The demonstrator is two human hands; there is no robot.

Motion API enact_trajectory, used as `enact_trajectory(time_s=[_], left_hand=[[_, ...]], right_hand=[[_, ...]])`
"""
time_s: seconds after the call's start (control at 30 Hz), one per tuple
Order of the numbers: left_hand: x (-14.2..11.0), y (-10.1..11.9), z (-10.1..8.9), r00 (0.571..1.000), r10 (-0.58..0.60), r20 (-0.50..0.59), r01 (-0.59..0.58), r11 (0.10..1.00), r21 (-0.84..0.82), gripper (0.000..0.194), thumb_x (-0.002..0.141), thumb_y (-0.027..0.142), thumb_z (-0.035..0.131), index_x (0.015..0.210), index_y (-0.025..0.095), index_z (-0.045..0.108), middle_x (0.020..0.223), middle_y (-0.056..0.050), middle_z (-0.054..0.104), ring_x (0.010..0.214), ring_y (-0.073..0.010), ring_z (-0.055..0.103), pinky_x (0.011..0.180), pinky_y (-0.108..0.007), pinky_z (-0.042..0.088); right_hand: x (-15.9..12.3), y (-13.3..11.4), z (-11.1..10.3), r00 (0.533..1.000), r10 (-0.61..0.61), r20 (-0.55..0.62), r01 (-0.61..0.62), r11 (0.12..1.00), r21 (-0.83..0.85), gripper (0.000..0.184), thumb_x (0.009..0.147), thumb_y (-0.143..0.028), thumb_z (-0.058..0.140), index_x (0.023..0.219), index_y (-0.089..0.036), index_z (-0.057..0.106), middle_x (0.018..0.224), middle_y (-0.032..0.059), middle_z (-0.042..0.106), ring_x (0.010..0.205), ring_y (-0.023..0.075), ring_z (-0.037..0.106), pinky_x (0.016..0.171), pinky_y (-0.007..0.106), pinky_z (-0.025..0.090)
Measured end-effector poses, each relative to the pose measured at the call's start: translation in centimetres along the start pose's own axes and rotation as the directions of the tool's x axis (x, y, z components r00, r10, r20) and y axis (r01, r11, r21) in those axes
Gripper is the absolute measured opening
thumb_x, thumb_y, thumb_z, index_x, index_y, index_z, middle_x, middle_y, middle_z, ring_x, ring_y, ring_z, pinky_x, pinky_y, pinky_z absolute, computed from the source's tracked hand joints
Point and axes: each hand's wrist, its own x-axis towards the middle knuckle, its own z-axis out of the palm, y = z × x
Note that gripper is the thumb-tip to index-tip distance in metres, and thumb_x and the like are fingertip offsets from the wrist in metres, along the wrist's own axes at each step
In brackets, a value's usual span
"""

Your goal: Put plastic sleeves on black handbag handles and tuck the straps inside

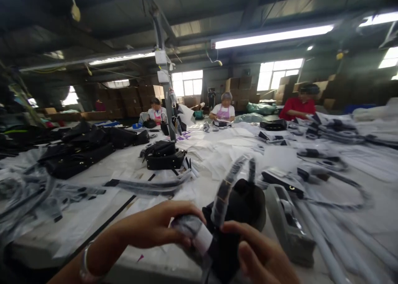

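A black handbag (231,230) stands close in front of me at the table's edge. Its upright handle (224,195) is wrapped in clear plastic. My left hand (169,226) is closed around a plastic-wrapped piece (188,226) at the bag's left side, with a white strip (203,239) beside it. My right hand (261,251) is at the bag's right side, its index finger touching the handle's base and its thumb against the black body. The lower part of the bag is partly hidden by my right hand. A grey tape dispenser (290,228) stands just right of the bag.
Black bags are piled at the left (81,151), and another bag (164,155) lies ahead. Wrapped handles (149,187) and white sheets (214,151) cover much of the table. At the right lies a wrapped strap loop (351,201). Several people (224,112) work across the table.
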Motion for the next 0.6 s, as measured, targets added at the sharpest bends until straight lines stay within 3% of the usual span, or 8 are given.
enact_trajectory(time_s=[0.1,0.17,0.23,0.33,0.4,0.47,0.5,0.6], left_hand=[[0.6,3.7,1.5,0.990,0.089,0.111,-0.103,0.986,0.132,0.037,0.083,0.026,0.070,0.119,0.035,0.068,0.103,-0.001,0.073,0.093,-0.0230,0.068,0.083,-0.027,0.050],[1.0,5.0,2.5,0.982,0.135,0.131,-0.155,0.975,0.157,0.037,0.083,0.027,0.071,0.119,0.035,0.068,0.100,-0.002,0.074,0.088,-0.0222,0.069,0.079,-0.026,0.050],[1.6,5.1,3.1,0.979,0.170,0.112,-0.185,0.972,0.142,0.040,0.078,0.030,0.076,0.117,0.034,0.069,0.103,-0.003,0.074,0.090,-0.0226,0.069,0.081,-0.027,0.051],[3.2,3.6,3.4,0.978,0.178,-0.108,-0.173,0.983,0.061,0.041,0.078,0.041,0.074,0.117,0.028,0.070,0.113,-0.006,0.071,0.102,-0.0251,0.066,0.090,-0.032,0.051],[5.0,1.9,3.3,0.925,0.112,-0.363,-0.132,0.991,-0.030,0.039,0.085,0.046,0.065,0.117,0.023,0.069,0.115,-0.010,0.070,0.106,-0.0257,0.065,0.092,-0.036,0.051],[7.1,0.5,3.4,0.862,0.020,-0.507,-0.104,0.985,-0.138,0.042,0.088,0.047,0.060,0.118,0.018,0.068,0.113,-0.012,0.071,0.104,-0.0259,0.065,0.091,-0.037,0.051],[8.2,0.1,3.4,0.859,-0.017,-0.511,-0.097,0.976,-0.196,0.045,0.088,0.048,0.060,0.118,0.016,0.067,0.111,-0.013,0.071,0.103,-0.0260,0.065,0.091,-0.038,0.051],[10.7,-0.4,3.9,0.909,-0.087,-0.407,-0.075,0.928,-0.366,0.048,0.085,0.050,0.063,0.116,0.014,0.068,0.105,-0.011,0.072,0.096,-0.0245,0.065,0.084,-0.034,0.051]], right_hand=[[-0.6,-0.6,0.2,0.946,-0.104,0.306,0.058,0.986,0.157,0.044,0.085,-0.059,0.058,0.108,-0.026,0.074,0.090,0.0079,0.072,0.087,0.0272,0.066,0.079,0.034,0.051],[-1.1,-0.3,0.0,0.923,-0.138,0.360,0.042,0.964,0.263,0.040,0.083,-0.057,0.063,0.105,-0.026,0.076,0.100,0.0079,0.071,0.099,0.0295,0.064,0.087,0.036,0.048],[-1.8,0.5,-0.3,0.918,-0.119,0.378,-0.025,0.934,0.356,0.041,0.076,-0.057,0.070,0.100,-0.025,0.077,0.097,0.0071,0.071,0.096,0.0286,0.065,0.084,0.035,0.048],[-2.5,1.9,-0.6,0.966,0.004,0.258,-0.144,0.837,0.528,0.041,0.071,-0.058,0.075,0.092,-0.022,0.077,0.085,0.0059,0.070,0.078,0.0221,0.065,0.071,0.029,0.050],[-2.3,2.6,-0.7,0.989,0.102,0.105,-0.145,0.773,0.618,0.039,0.074,-0.055,0.075,0.093,-0.021,0.074,0.077,0.0041,0.067,0.066,0.0164,0.061,0.061,0.025,0.048],[-1.3,3.0,-1.0,0.989,0.137,-0.046,-0.078,0.774,0.629,0.037,0.075,-0.051,0.076,0.095,-0.019,0.072,0.073,0.0021,0.064,0.060,0.0129,0.056,0.056,0.022,0.045],[-0.5,3.1,-1.3,0.985,0.130,-0.116,-0.033,0.794,0.607,0.037,0.075,-0.050,0.077,0.095,-0.019,0.071,0.073,0.0013,0.063,0.059,0.0121,0.054,0.055,0.021,0.044],[2.4,3.0,-2.1,0.957,0.088,-0.277,0.056,0.879,0.473,0.039,0.076,-0.051,0.075,0.096,-0.018,0.070,0.072,0.0005,0.062,0.060,0.0125,0.055,0.054,0.022,0.045]])
